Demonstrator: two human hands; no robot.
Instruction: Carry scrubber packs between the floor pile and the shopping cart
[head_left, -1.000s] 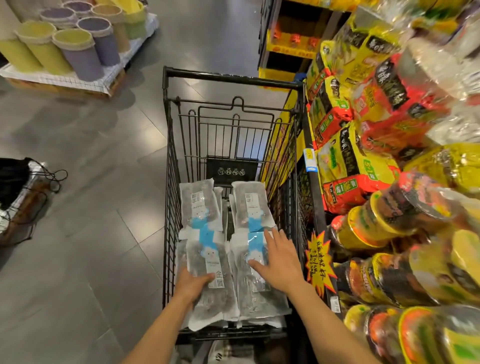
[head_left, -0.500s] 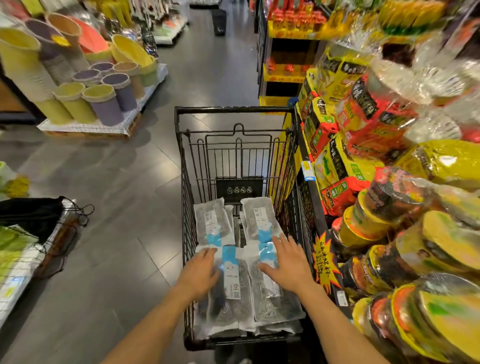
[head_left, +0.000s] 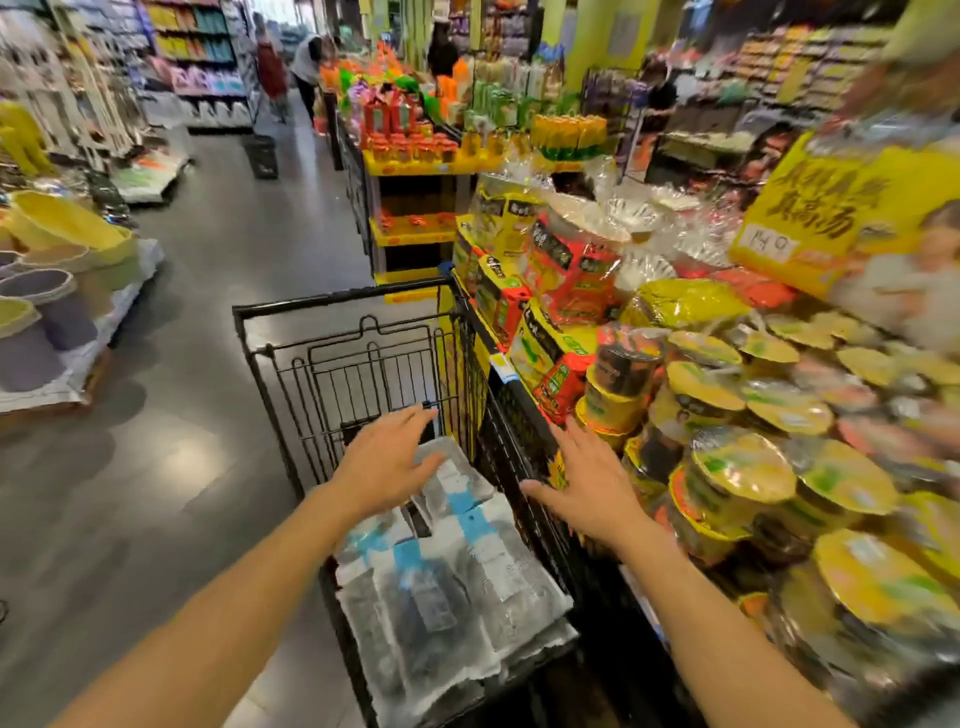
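Head view shows both hands lifted off the clear plastic packets with blue labels, which lie stacked in the black wire shopping cart. Left hand hovers over them, fingers straight; right hand, fingers spread, has crossed the cart's right edge toward blurred yellow-lidded noodle bowls.

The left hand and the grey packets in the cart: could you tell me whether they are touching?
Cannot tell. In the head view the open left hand overlaps the grey packets in the cart, but neither contact nor gap shows plainly.
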